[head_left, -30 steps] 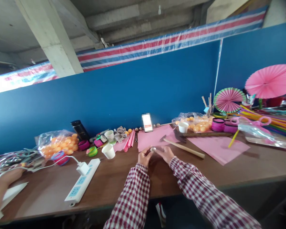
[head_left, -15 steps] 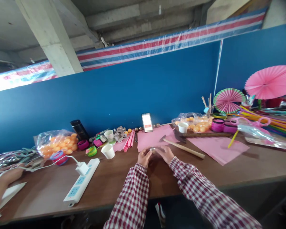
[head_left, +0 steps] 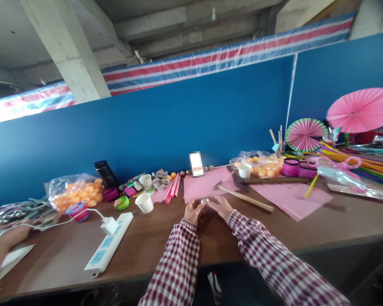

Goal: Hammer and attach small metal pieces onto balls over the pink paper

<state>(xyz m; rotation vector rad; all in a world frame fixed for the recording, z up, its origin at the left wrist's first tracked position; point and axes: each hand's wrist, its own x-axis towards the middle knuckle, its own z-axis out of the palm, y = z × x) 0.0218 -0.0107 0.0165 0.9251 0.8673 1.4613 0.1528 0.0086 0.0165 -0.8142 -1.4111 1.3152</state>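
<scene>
Just above the front half of the brown table, my left hand (head_left: 193, 209) and my right hand (head_left: 221, 206) meet fingertip to fingertip. Pinched between them is a small shiny silvery ball-like piece (head_left: 204, 200), partly covered by the fingers, so its exact kind cannot be made out. Behind my hands lies a pink paper sheet (head_left: 196, 187). A hammer (head_left: 245, 197) with a wooden handle rests to the right of my right hand, its head on the pink paper.
To the left are a white power strip (head_left: 110, 246), a paper cup (head_left: 144, 203) and a bag of orange balls (head_left: 79, 195). Another person's hand (head_left: 14, 236) is at far left. Pink scissors (head_left: 335, 163) and paper fans (head_left: 306, 134) lie right. A blue partition (head_left: 178, 127) stands behind.
My right hand's fingers have closed in on the silvery piece, which shows a little more clearly. My left hand has stayed in place.
</scene>
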